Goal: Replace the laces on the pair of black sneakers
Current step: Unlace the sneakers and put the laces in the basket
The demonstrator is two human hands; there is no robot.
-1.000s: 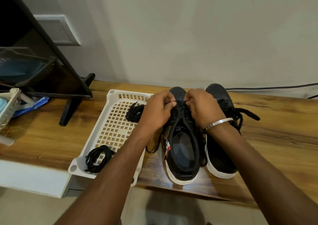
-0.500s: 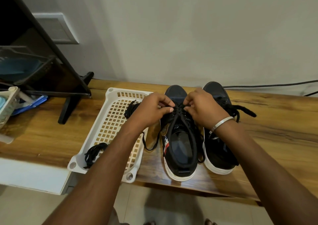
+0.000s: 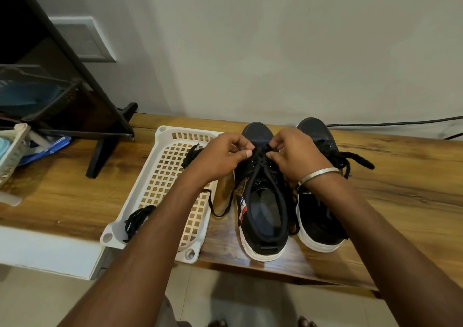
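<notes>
The left sneaker (image 3: 260, 196), toe toward the wall (image 3: 275, 51), has its lace (image 3: 260, 151) pinched by both the left hand (image 3: 220, 156) and right hand (image 3: 295, 156) above it.

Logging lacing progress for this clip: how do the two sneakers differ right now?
The left sneaker is being worked on: the left hand and right hand both pinch its lace near the toe end, while the right sneaker is untouched. The right sneaker's lace ends in a loose bunch spilling to its outer side. The left sneaker sits nearer the white basket. Both are black with white soles, toes to the wall.
</notes>
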